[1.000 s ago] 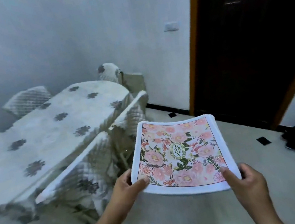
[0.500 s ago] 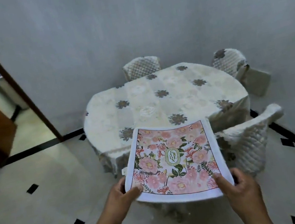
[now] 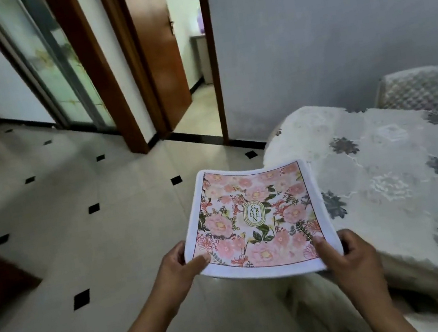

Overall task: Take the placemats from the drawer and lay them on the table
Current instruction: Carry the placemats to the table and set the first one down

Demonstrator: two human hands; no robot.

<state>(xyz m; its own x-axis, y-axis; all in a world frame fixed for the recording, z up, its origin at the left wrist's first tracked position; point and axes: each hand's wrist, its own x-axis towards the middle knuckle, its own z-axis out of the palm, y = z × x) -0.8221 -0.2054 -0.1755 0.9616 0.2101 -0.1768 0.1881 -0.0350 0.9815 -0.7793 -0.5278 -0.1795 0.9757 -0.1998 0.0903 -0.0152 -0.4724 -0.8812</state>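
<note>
Bench [image 3: 386, 167], covered in a flowered cloth and bare of placemats, is seen at right. Placemat [image 3: 255, 217] is held in the air just left of its edge, nothing yet laid down. Near corners are pinched by the left hand [image 3: 176, 271] and right hand [image 3: 349, 260]. "GARDEN" is printed at its centre.

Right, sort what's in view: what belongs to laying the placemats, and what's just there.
Belongs to the job:
placemat, floral, held by both near corners
left hand
right hand
table, under a patterned cloth

Just there:
chair behind the table
wooden door, open
sliding glass door
</note>
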